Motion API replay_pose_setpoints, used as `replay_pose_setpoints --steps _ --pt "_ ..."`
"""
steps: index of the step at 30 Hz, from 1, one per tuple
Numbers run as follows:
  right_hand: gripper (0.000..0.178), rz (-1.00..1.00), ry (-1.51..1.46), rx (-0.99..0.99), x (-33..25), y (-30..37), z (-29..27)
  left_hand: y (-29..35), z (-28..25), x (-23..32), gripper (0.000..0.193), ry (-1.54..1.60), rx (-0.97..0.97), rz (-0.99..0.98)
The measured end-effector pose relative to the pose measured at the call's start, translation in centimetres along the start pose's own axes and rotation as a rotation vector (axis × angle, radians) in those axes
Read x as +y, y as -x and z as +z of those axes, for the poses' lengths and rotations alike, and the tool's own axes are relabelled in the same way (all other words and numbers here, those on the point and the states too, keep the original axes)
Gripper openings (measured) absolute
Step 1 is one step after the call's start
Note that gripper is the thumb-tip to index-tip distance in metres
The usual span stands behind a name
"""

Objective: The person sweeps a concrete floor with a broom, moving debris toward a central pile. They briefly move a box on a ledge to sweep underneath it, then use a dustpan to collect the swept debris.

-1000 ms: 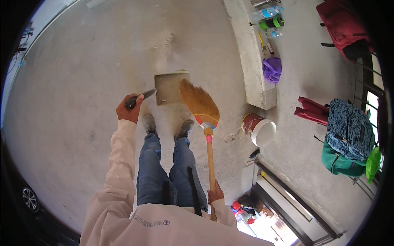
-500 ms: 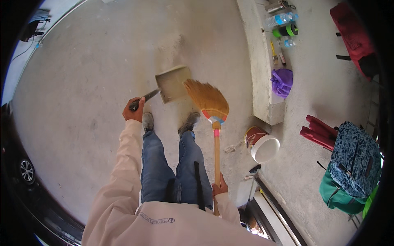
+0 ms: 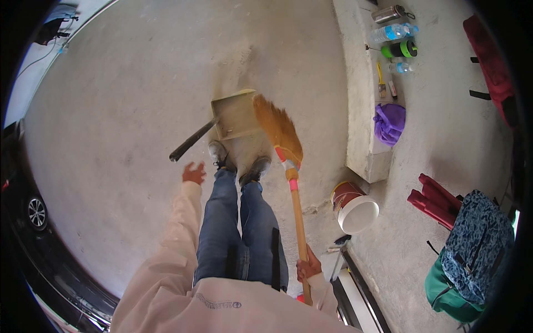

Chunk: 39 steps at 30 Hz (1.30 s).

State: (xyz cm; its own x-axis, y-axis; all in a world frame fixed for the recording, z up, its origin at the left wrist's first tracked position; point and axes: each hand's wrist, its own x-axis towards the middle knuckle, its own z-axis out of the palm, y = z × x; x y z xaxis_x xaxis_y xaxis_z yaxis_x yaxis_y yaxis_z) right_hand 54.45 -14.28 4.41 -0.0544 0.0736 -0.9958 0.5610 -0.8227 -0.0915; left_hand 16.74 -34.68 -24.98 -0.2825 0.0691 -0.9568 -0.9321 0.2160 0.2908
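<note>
A dustpan (image 3: pixel 239 114) with a pale, shallow pan and a long dark handle rests on the concrete floor ahead of my feet. Just below the handle's end, my left hand (image 3: pixel 194 173) is empty, its fingers apart. My right hand (image 3: pixel 309 264) is wrapped round the wooden stick of a broom (image 3: pixel 297 216), low down by my right hip. The broom's brown bristles (image 3: pixel 279 126) point away from me and come close to the pan's right side. A little debris lies in the pan.
A white-and-red bucket (image 3: pixel 358 215) stands to the right, near a concrete ledge (image 3: pixel 358 111) carrying bottles, a brush and a purple bag (image 3: pixel 389 123). Backpacks (image 3: pixel 472 250) lie farther right. A dark car (image 3: pixel 55 266) is at the left.
My left hand has let go of the dustpan handle and drawn back toward me. My left foot has shifted right, nearer the other. The broom is tilted slightly more, still in my right hand.
</note>
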Motion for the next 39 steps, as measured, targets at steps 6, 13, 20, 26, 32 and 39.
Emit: replay_pose_setpoints --steps 6,13,20,26,32,39 --pt "0.075 0.124 0.032 0.017 -0.3 3.8 0.5 -8.2 11.0 0.0 0.057 -0.483 0.103 0.356" --pt "0.074 0.209 0.081 0.099 3.5 7.6 1.0 -17.0 16.5 2.3 0.07 -1.074 0.496 0.927" --pt "0.074 0.276 0.013 0.155 6.2 8.8 0.8 -17.5 14.9 5.3 0.029 -0.608 0.074 0.446" --pt "0.075 0.286 -0.006 0.168 7.1 8.7 0.8 -17.7 13.9 4.5 0.039 -0.625 0.0 0.435" --pt "0.075 0.299 -0.017 0.18 7.2 9.4 0.7 -17.3 14.8 2.9 0.057 -0.837 -0.124 0.325" --pt "0.075 0.307 -0.026 0.185 7.4 9.7 0.1 -16.9 15.8 2.8 0.029 -0.943 -0.083 0.463"
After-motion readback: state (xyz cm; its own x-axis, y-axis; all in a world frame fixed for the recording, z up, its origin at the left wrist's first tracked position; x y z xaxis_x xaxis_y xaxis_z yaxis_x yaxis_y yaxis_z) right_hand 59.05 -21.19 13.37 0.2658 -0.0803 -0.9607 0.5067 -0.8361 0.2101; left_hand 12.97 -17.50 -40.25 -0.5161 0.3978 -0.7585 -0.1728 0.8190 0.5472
